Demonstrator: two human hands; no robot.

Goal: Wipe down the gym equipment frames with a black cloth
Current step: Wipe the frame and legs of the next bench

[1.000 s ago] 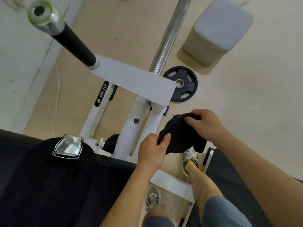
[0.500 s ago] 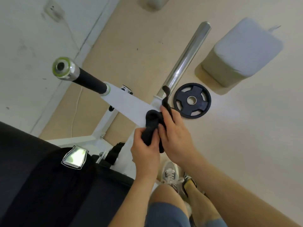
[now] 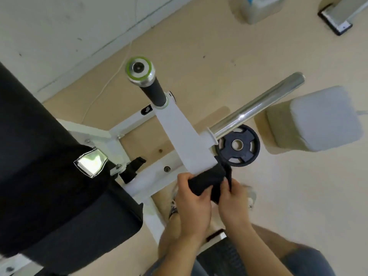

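The person wears grey-blue shorts [image 3: 307, 262] and light sneakers [image 3: 251, 194], blurred; both forearms [image 3: 179, 253] are bare.

I am reading no text here: the black badge [image 3: 146, 110] on the white frame [image 3: 185, 140], just beside the black handle grip [image 3: 154, 94], is showing only a striped mark.
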